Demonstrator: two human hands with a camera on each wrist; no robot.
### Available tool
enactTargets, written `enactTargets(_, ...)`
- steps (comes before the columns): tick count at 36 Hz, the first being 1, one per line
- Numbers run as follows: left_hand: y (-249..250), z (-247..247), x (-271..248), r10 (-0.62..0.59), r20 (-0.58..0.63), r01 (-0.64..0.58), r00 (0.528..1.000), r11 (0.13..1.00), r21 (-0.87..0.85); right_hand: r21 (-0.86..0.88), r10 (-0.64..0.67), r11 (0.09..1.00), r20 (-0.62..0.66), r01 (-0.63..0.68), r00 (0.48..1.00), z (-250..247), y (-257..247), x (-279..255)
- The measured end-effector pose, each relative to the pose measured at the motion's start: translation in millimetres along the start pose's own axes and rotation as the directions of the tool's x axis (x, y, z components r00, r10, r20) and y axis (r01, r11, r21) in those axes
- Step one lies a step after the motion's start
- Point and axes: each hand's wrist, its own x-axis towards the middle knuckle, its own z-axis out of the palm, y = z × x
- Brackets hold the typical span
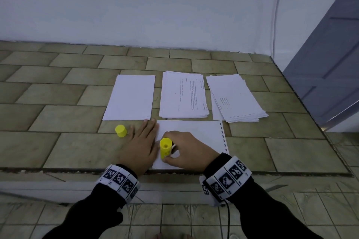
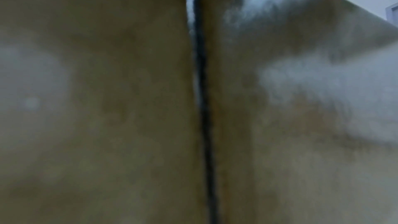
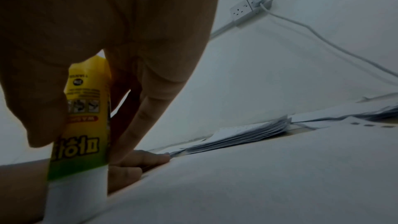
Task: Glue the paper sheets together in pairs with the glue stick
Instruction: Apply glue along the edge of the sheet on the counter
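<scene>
A white sheet (image 1: 196, 136) with punched holes along its right edge lies on the tiled ledge in front of me. My right hand (image 1: 180, 153) grips a yellow glue stick (image 1: 165, 148) upright, its glue end down on the sheet near the left edge; the right wrist view shows the glue stick (image 3: 84, 122) pinched between thumb and fingers. My left hand (image 1: 140, 141) lies flat with straight fingers, pressing the sheet's left edge and the ledge. The yellow cap (image 1: 120, 131) stands left of that hand.
Behind the sheet sit a blank single sheet (image 1: 131, 97), a printed stack (image 1: 183, 97) and a fanned stack (image 1: 237, 99). The ledge's front edge (image 1: 77, 170) runs under my wrists. A wall socket (image 3: 251, 6) with a cable and a grey door (image 1: 330, 54) are at right.
</scene>
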Motion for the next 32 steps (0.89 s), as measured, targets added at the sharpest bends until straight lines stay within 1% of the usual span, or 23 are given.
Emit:
enactTargets(7,5,0,1,-0.031,-0.006,0.031,0.999,0.999,0.04,0.065,0.115,0.992,-0.041,-0.112,0.993,-32,23,-34)
enactTargets(13,5,1,0,-0.026,-0.029,0.027,0.999,0.999,0.029,0.143,0.166,0.978,-0.09,-0.152,0.982,-65,39,-72)
enactTargets(18,5,1,1,-0.027,-0.013,0.028,1.0,0.999,0.032,0.122,0.265,0.96,-0.113,-0.251,0.958,-81,49,-89)
enactTargets(21,5,1,1,-0.025,-0.029,0.026,0.999,0.999,0.034,0.071,0.291,0.956,-0.126,-0.284,0.949,-86,52,-94)
enactTargets(26,5,2,0,-0.025,-0.042,0.027,0.999,0.999,0.04,0.057,0.295,0.955,-0.103,-0.29,0.95,-88,53,-89)
enactTargets(28,5,3,0,-0.026,-0.047,0.028,0.999,0.999,0.043,0.072,0.261,0.964,-0.104,-0.254,0.96,-82,47,-81)
enactTargets(32,4,2,1,-0.02,-0.046,0.022,0.999,0.999,0.05,0.13,0.202,0.972,-0.028,-0.197,0.979,-59,31,-54)
